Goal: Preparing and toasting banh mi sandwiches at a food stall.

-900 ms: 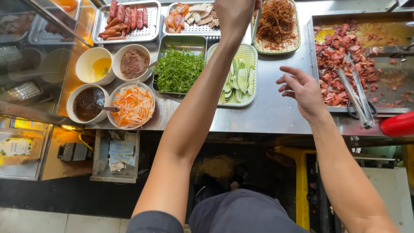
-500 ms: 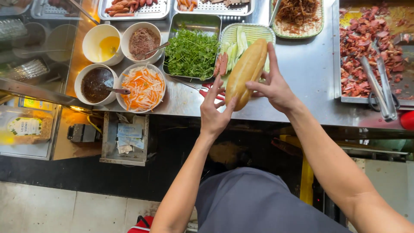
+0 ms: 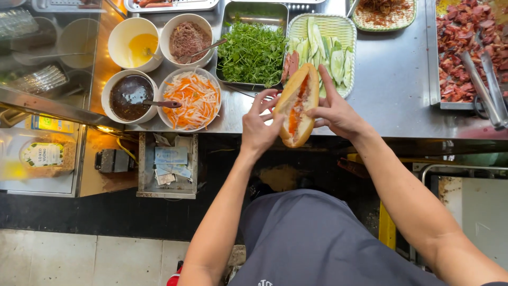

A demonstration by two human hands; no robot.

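A clear plastic bag with a round green-and-white label (image 3: 43,154) lies behind the glass at lower left. Above it stands a yellow carton with blue print (image 3: 51,124), partly hidden.

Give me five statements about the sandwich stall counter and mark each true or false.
1. Both hands hold the split bread roll. True: the left hand and right hand grip it from either side.
2. The roll is empty. False: orange and red filling shows in the slit.
3. The herb tray sits between the bowls and the cucumber basket. True.
4. The carrot bowl has no spoon. False: a spoon lies across its rim, reaching from the dark sauce bowl.
5. Tongs lie on the meat tray at the right. True.
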